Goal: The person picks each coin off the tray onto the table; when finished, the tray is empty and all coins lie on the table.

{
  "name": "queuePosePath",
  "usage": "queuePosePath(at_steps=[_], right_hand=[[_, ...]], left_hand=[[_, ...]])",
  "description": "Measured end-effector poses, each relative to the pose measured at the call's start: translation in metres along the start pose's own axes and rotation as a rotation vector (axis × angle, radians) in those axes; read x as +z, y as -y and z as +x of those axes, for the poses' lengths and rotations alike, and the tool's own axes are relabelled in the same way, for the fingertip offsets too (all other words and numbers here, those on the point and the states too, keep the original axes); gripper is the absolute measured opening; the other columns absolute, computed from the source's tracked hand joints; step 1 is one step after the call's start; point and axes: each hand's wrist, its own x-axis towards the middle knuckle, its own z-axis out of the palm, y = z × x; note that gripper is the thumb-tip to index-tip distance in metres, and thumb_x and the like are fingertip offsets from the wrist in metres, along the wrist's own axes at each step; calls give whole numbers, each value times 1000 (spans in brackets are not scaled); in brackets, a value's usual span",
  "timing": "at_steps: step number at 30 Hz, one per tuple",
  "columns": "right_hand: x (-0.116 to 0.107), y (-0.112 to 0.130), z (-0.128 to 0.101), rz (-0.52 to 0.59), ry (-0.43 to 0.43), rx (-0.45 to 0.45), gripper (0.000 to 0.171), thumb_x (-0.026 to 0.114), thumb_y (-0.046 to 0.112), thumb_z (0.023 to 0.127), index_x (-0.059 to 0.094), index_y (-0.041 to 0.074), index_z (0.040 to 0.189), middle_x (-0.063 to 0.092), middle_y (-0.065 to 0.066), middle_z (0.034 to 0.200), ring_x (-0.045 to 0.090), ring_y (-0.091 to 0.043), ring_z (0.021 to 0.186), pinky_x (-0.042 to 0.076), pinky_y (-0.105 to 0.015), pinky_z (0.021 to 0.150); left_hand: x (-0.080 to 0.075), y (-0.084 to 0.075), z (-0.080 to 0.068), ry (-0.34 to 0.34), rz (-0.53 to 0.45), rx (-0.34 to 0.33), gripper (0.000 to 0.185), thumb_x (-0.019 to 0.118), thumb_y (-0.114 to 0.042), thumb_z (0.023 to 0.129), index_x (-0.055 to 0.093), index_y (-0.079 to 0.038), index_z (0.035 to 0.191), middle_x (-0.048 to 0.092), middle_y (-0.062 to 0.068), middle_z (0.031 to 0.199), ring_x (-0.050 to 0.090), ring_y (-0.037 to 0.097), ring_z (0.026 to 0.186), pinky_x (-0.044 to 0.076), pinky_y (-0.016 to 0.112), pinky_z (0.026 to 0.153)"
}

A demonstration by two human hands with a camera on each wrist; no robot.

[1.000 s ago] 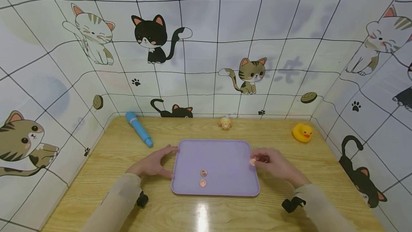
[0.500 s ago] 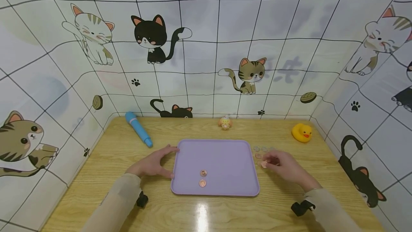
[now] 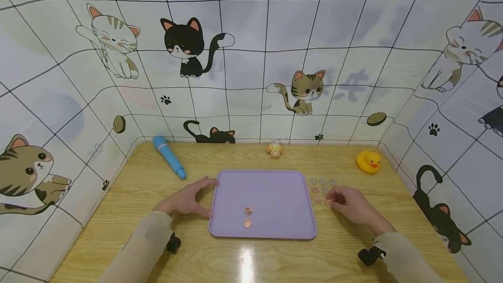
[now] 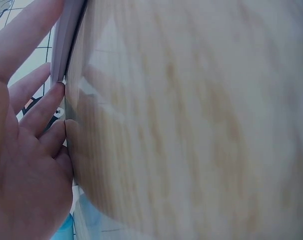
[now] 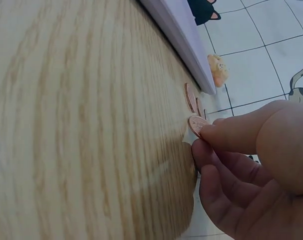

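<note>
My right hand (image 3: 351,204) pinches a copper coin (image 5: 197,126) between thumb and fingertips, low over the table just right of the tray. Beside those fingertips lies another copper coin (image 3: 317,200), with a second copper coin (image 3: 315,190) behind it. Two more, an upper coin (image 3: 248,211) and a lower coin (image 3: 247,223), lie one before the other on the lilac tray (image 3: 279,204), left of its middle. My left hand (image 3: 188,198) rests at the tray's left rim, thumb and fingers spread along it and touching the edge.
Several silvery coins (image 3: 322,181) lie on the wooden table (image 3: 188,261) by the tray's right side. At the back stand a blue microphone-shaped toy (image 3: 170,158), a small figurine (image 3: 274,150) and a yellow rubber duck (image 3: 369,162). Cat-patterned wall sheets close off the table's back and sides.
My right hand has moved right, from over the tray's right rim to the table beside it, a copper coin in its fingers. Coins it had covered now show. The left hand stays put.
</note>
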Motion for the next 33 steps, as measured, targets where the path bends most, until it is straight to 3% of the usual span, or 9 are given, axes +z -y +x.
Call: queuePosePath(at_steps=[14, 23, 33], right_hand=[[6, -5, -1, -53, -18, -30, 7, 77, 8, 95, 72, 12, 95, 66, 7, 86, 58, -7, 78, 54, -26, 69], [2, -6, 0, -39, 37, 1, 10, 76, 17, 97, 71, 10, 103, 65, 5, 88, 57, -10, 79, 53, -26, 71], [4, -5, 2, -44, 9, 24, 11, 76, 17, 97, 72, 9, 102, 64, 5, 86, 56, -10, 77, 51, -25, 68]], left_hand=[[3, 0, 0, 5, 2, 2, 100, 96, -36, 77, 42, -26, 161, 19, 14, 175, 3, 44, 162, 7, 72, 124], [2, -1, -1, -2, -3, 1, 100, 96, -35, 77, 42, -25, 161, 19, 14, 175, 3, 45, 161, 7, 72, 124], [1, -1, 0, 3, 8, -8, 102, 95, -39, 77, 41, -25, 162, 17, 15, 175, 2, 45, 161, 6, 73, 124]])
